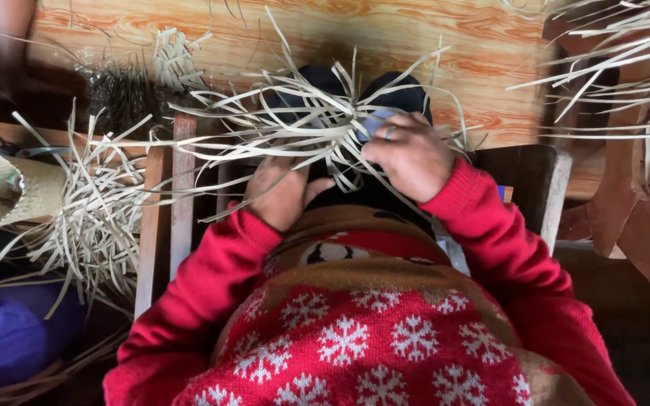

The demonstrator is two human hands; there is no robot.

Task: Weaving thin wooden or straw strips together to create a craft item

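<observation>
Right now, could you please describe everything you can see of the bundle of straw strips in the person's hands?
The bundle of straw strips is pale tan, made of thin flat ribbons, dry-looking and springy. They cross at a tangled centre and fan outward over the lap. The left hand grips it from below; the right hand, wearing a ring, presses its right side.

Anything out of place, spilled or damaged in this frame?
Nothing stands out. Both hands, left hand and right hand, work a bundle of pale strips. The loose strips piled at left look like working material, not a spill.
</observation>
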